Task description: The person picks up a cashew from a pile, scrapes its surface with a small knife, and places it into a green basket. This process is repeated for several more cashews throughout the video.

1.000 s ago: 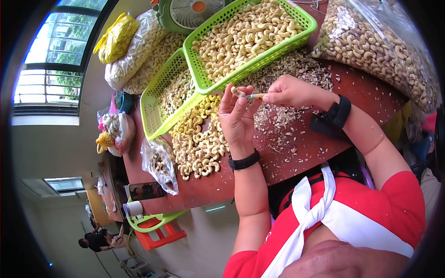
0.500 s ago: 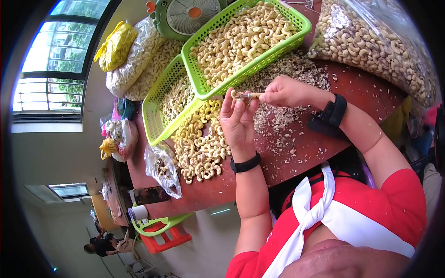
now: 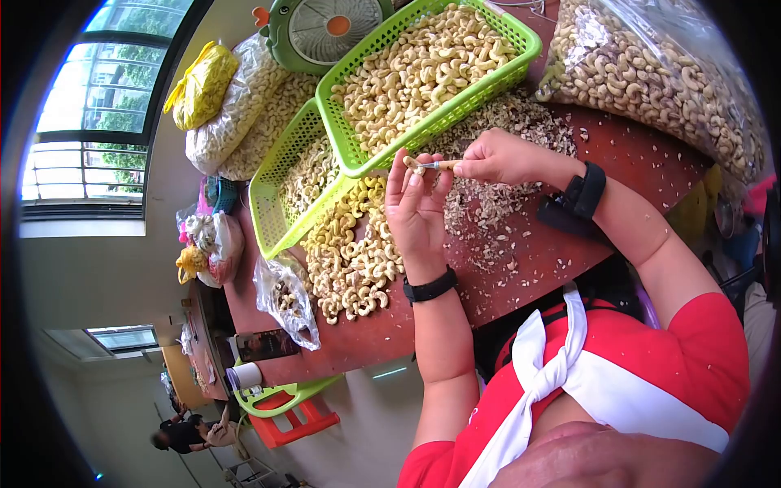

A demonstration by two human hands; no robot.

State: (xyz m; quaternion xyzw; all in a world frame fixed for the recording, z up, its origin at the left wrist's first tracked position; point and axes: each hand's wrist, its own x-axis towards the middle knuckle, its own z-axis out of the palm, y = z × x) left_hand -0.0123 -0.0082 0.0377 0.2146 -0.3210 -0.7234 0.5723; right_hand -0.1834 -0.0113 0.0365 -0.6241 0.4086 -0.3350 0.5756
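Observation:
Between the fingertips of my left hand (image 3: 415, 213) is a cashew (image 3: 413, 165). Its palm is turned toward the camera. My right hand (image 3: 495, 157) is closed round the wooden handle of a small knife (image 3: 446, 165), whose thin metal blade touches the cashew. Beneath and left of my hands lies a loose pile of cashews (image 3: 350, 264) on the red table (image 3: 504, 301), yellower towards the top. Beyond my hands stands a green basket (image 3: 439, 122) full of pale cashews. Skin scraps (image 3: 488, 215) are strewn under and around my right hand.
A second green basket (image 3: 267, 203) with cashews stands at left. A large clear bag of cashews (image 3: 643, 98) rests at upper right. Behind the baskets is a green fan (image 3: 325, 28). A small plastic bag (image 3: 285, 297) and a phone (image 3: 267, 345) lie by the left edge. A person (image 3: 191, 431) is far off.
The knife and cashew have shifted slightly against each other at my fingertips, and the blade shows more plainly. Both hands stay in nearly the same place.

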